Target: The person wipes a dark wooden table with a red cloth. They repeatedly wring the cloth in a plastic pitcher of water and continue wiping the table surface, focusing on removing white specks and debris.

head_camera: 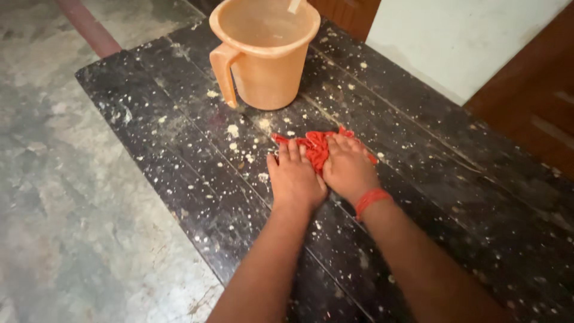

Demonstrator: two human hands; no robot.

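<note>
Two hands: I see both pressed side by side on one red cloth [315,148], near the middle of the view.
Left hand: my left hand [295,177] lies palm down, fingers together and flat, its fingertips on the cloth's left part; it presses rather than clamps.
Right hand: my right hand [348,166] lies palm down just beside the left, touching it, fingers laid over the cloth's right part; flat, not gripping as far as I can tell.
Wristband: a red thread band [371,199] circles my right wrist.
Red cloth: bunched and crumpled on the surface, poking out at 12 o'clock of both hands, between them and the jug.
Jug: an orange plastic jug [263,54] stands upright at 11 o'clock from the hands, well apart from them, its handle turned toward 8 o'clock.
Surface: dark planked surface [448,179], speckled all over with pale spots and flecks.
Floor: mottled grey stone floor [72,209] at 9 o'clock.
Wall: pale wall [460,36] at 2 o'clock, brown wooden panel [532,107] beside it.
</note>
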